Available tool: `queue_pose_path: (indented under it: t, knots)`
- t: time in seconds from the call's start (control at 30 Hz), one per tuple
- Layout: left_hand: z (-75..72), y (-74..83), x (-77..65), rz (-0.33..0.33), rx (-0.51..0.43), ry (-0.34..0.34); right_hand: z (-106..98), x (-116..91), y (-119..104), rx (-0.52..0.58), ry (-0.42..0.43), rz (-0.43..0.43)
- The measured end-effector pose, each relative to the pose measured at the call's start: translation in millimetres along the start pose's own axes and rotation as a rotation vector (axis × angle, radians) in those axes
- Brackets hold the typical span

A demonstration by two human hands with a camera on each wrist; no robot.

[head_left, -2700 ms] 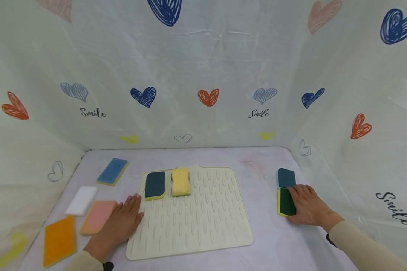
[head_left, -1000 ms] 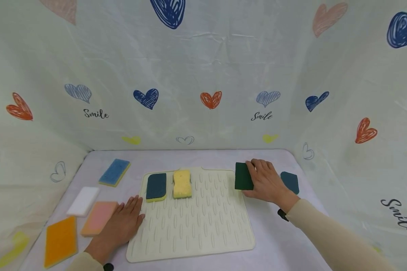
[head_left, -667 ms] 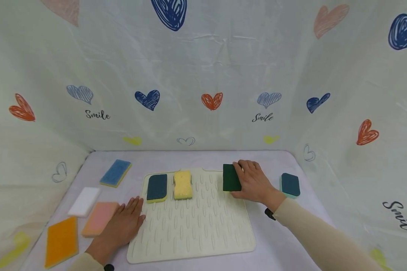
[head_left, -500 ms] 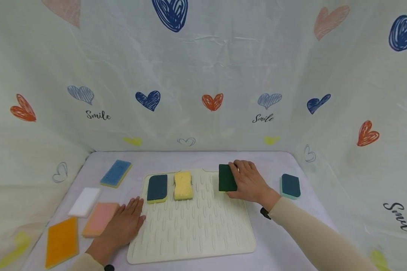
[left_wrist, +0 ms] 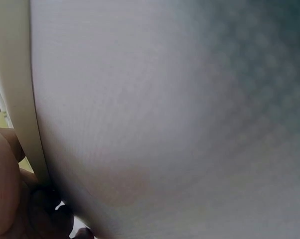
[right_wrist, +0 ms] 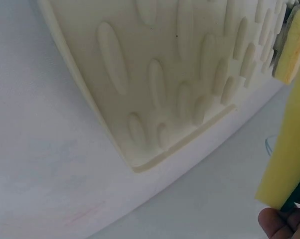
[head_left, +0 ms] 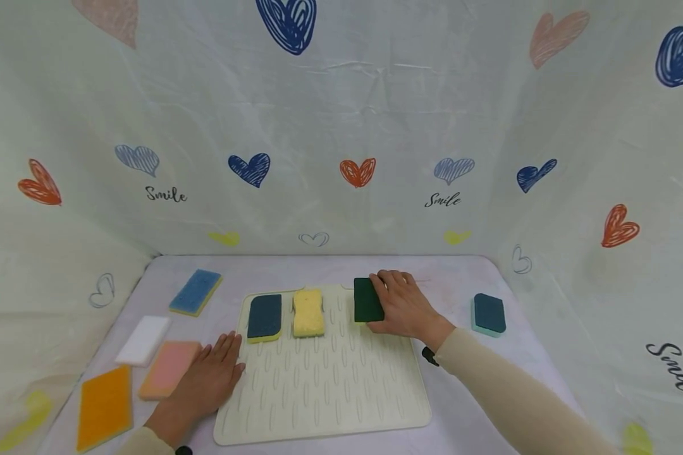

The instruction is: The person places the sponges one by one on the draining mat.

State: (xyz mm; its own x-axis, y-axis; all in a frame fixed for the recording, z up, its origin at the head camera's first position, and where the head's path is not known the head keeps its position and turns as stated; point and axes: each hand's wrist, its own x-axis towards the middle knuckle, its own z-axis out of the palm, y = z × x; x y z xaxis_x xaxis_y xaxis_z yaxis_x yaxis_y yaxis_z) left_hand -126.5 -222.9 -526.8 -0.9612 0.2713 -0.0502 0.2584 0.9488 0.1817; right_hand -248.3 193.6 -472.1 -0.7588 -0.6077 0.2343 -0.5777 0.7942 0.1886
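My right hand (head_left: 405,306) grips the right side of a dark green scouring sponge (head_left: 367,300) over the back right part of a cream ribbed mat (head_left: 324,398). In the right wrist view the sponge's yellow foam side (right_wrist: 289,149) shows raised off the mat, with fingertips (right_wrist: 277,224) at its end. On the mat's back left lie a navy-topped sponge (head_left: 264,316) and a yellow waisted sponge (head_left: 308,314), side by side. My left hand (head_left: 210,376) rests with straight fingers at the mat's left edge, beside a pink sponge (head_left: 169,370).
Left of the mat lie a blue sponge (head_left: 195,292), a white sponge (head_left: 143,340) and an orange sponge (head_left: 105,407). A teal sponge (head_left: 489,313) lies at the table's right. A heart-printed curtain (head_left: 341,126) encloses the table's back and sides.
My right hand has taken the dark green sponge from beside the teal one and carried it left over the mat. My left hand has stayed at the mat's edge.
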Motion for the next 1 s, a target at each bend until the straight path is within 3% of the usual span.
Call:
queue_pose_path:
  t: [0.47, 1.0]
  knots:
    - [-2.2, 1.2, -0.4, 0.002, -0.009, 0.017, 18, 13, -12, 0.054, -0.135, 0.031]
    - [1.1, -1.7, -0.2, 0.001, -0.030, 0.005, 38, 23, -21, 0.078, -0.208, 0.030]
